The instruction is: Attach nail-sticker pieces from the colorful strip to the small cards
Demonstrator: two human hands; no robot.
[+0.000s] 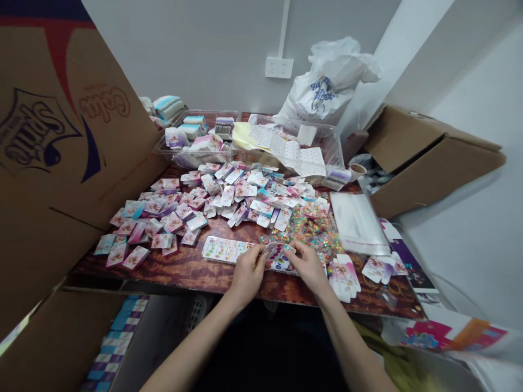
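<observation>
Both hands grip a small printed card between their fingers, holding it over printed sheets on the worktop, just below a spread of packets.

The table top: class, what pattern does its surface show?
The table top shows reddish-brown wood grain; head view.

Glossy paper cards lie on a shiny wood-grain tabletop beside clear plastic trays.

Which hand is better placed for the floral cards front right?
Probably the right hand: it's beside those floral cards; the left hand sits farther off, past the colourful card both hold.
</observation>
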